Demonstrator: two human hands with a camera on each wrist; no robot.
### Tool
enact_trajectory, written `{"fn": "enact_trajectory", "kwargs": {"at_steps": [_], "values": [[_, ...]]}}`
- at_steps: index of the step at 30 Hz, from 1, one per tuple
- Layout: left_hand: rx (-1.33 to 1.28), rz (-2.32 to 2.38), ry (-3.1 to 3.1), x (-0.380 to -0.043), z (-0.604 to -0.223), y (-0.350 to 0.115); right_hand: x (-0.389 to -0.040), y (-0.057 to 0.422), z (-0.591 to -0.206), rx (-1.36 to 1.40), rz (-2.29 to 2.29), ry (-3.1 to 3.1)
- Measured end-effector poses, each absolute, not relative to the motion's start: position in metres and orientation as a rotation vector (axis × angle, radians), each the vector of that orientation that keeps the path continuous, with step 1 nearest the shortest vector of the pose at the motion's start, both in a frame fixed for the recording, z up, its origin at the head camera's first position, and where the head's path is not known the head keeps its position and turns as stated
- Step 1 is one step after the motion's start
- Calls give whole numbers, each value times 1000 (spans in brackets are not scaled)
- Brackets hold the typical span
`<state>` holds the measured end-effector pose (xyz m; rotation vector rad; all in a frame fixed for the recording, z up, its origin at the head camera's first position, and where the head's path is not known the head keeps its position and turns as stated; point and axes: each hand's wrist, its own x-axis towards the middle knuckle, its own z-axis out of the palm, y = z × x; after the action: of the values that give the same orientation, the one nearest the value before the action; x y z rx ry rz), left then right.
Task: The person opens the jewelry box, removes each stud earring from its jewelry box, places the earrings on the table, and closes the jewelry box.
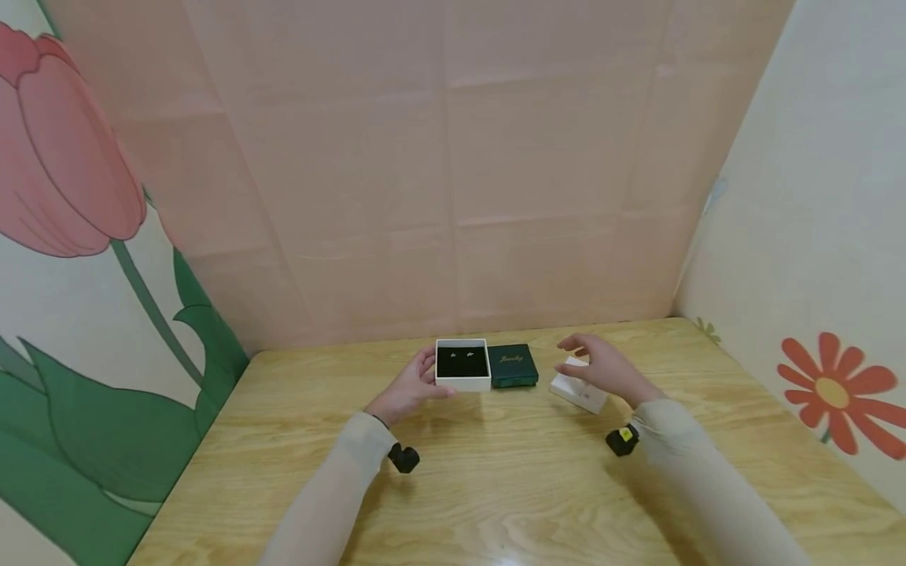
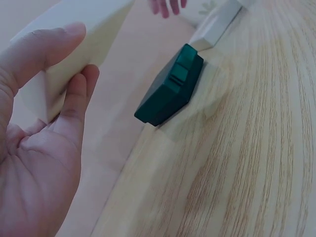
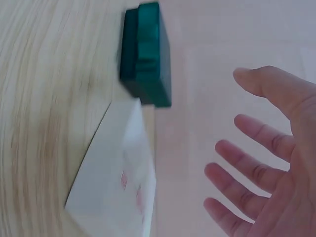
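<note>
My left hand point(image 1: 410, 387) grips a small white box point(image 1: 463, 385) by its left side, raised off the table in the left wrist view. Inside the box lies a black insert point(image 1: 462, 368) bearing two small shiny pieces that look like stud earrings point(image 1: 470, 354). Just right of it sits a closed dark green box point(image 1: 514, 365) with gold lettering on top. My right hand point(image 1: 605, 368) hovers with fingers spread over a white box lid or flat white box point(image 1: 583, 395) with faint printing; in the right wrist view the hand touches nothing.
The wooden table point(image 1: 488, 479) reaches back to a pinkish cloth backdrop point(image 1: 453, 196). Side panels carry a big tulip point(image 1: 71, 157) on the left and a red flower point(image 1: 831, 393) on the right. Black wrist devices point(image 1: 405, 458) sit on both arms.
</note>
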<state>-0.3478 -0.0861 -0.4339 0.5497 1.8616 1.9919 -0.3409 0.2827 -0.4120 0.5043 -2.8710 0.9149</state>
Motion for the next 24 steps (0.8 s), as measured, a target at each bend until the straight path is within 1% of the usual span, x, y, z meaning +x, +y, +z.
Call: {"fn": "enact_trajectory", "kwargs": {"at_steps": [5, 11, 18, 24], "values": [[565, 2012, 1836, -347, -434, -87, -338, 268, -409, 525, 1013, -2866], [568, 2003, 1831, -346, -432, -91, -334, 254, -416, 576, 1110, -2879], [558, 1984, 1898, -346, -432, -102, -334, 250, -424, 635, 1126, -2874], [489, 1913, 2034, -347, -436, -110, -336, 249, -426, 666, 1143, -2873]]}}
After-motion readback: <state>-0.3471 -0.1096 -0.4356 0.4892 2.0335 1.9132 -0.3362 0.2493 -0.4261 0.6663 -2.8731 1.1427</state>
